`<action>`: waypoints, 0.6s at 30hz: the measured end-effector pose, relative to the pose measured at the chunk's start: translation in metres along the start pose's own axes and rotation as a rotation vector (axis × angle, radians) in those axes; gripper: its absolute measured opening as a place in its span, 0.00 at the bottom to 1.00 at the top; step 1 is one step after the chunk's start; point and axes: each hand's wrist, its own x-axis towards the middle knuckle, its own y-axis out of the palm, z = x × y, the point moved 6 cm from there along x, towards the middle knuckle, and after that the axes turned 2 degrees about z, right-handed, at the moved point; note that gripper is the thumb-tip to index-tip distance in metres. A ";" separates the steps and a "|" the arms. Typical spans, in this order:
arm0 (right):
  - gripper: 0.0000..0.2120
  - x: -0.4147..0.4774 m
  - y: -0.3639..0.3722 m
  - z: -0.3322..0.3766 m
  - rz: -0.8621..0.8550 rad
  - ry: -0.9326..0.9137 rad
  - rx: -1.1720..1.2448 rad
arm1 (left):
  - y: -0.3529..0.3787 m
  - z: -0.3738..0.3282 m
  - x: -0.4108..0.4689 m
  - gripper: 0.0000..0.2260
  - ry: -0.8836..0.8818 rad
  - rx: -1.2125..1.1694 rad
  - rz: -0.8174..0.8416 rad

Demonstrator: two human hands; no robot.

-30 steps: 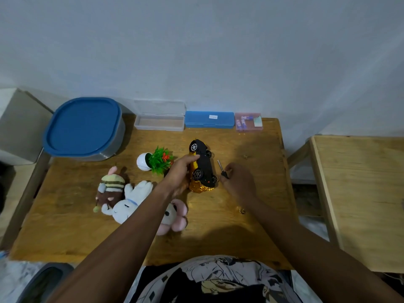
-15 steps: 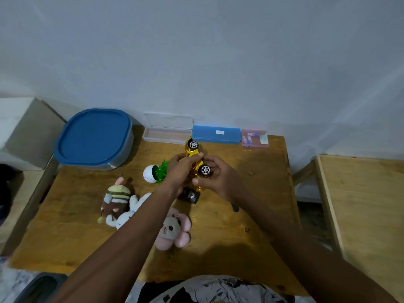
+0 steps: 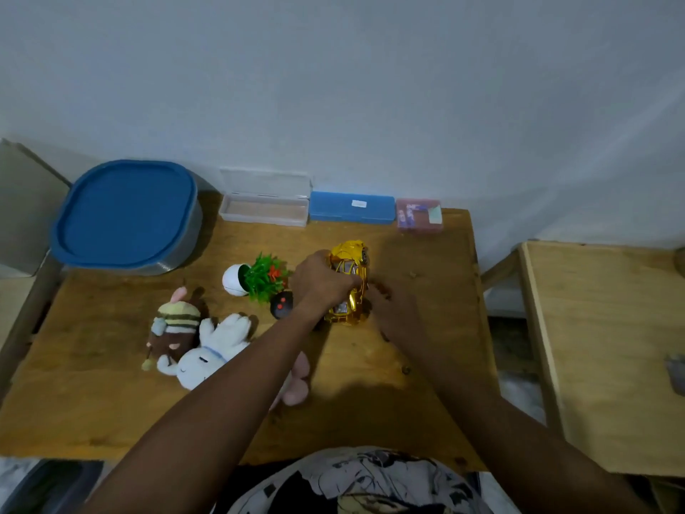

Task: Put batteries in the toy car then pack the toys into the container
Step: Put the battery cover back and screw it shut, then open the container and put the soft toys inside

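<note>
A shiny gold toy car stands roof up at the middle of the wooden table. My left hand grips its left side. My right hand rests just right of the car, blurred, fingers near its rear; I cannot tell whether it holds anything. A black remote with red buttons lies left of my left wrist. A large grey container with a blue lid sits shut at the back left. A striped plush, a white bunny plush and a pink plush, partly under my arm, lie at front left.
A small fake plant in a white pot lies on its side behind the remote. Along the wall stand a clear open case, a blue case and a pink box. A second wooden table stands to the right.
The car was on its side, then lifted wheels-up in both hands; now it stands roof up on the table. My right hand has come off it.
</note>
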 end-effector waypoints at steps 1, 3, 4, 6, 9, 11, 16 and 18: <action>0.09 0.000 -0.007 -0.007 -0.069 -0.018 -0.072 | 0.003 -0.002 -0.001 0.18 0.016 0.032 -0.010; 0.14 0.000 -0.012 -0.021 -0.111 -0.037 -0.273 | 0.009 -0.003 -0.004 0.18 0.020 0.086 -0.031; 0.17 0.000 -0.011 -0.027 -0.081 -0.012 -0.345 | 0.010 -0.003 -0.006 0.20 0.017 0.118 -0.047; 0.19 0.002 -0.009 -0.037 -0.025 0.034 -0.408 | 0.011 -0.005 -0.008 0.24 0.009 0.163 -0.085; 0.15 0.005 -0.009 -0.034 -0.030 0.013 -0.443 | 0.008 -0.006 -0.012 0.29 -0.008 0.217 -0.110; 0.10 0.007 -0.014 -0.031 -0.079 0.028 -0.414 | 0.008 -0.006 -0.013 0.33 -0.004 0.256 -0.109; 0.10 0.012 -0.023 -0.025 -0.131 0.064 -0.240 | 0.017 -0.007 -0.016 0.38 0.031 0.299 -0.063; 0.10 0.018 -0.023 -0.019 -0.129 0.024 -0.231 | 0.016 -0.008 -0.018 0.39 0.034 0.301 -0.045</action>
